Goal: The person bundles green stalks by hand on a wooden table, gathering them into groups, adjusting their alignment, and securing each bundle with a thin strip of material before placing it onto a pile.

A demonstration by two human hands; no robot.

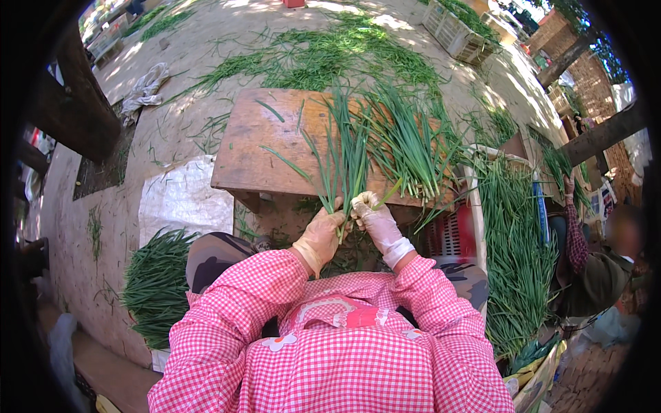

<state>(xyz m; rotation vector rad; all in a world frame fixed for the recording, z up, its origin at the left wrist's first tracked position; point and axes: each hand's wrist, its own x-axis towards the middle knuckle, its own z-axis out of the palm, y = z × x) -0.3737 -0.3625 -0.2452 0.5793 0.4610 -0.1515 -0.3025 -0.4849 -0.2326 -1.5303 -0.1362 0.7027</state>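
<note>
Near the front edge of a low wooden table [275,168], my gloved left hand [321,235] is closed round the lower ends of a few long green chives [332,180]. Their leaves reach away over the tabletop. Close beside it, my gloved right hand [376,219] has its fingers curled in a pinch, with a yellowish-green chive leaf [392,191] sticking out of them. A loose pile of chives [403,144] covers the right part of the table, cut ends toward me. A few single leaves lie scattered on the wood to the left.
At my right stands a long crate packed with chives [513,255], beside a red plastic basket [452,234]. On my left sit another chive bundle [160,286] and a white sheet [186,196]. Loose leaves [330,51] litter the ground beyond. Another person [595,268] works at far right.
</note>
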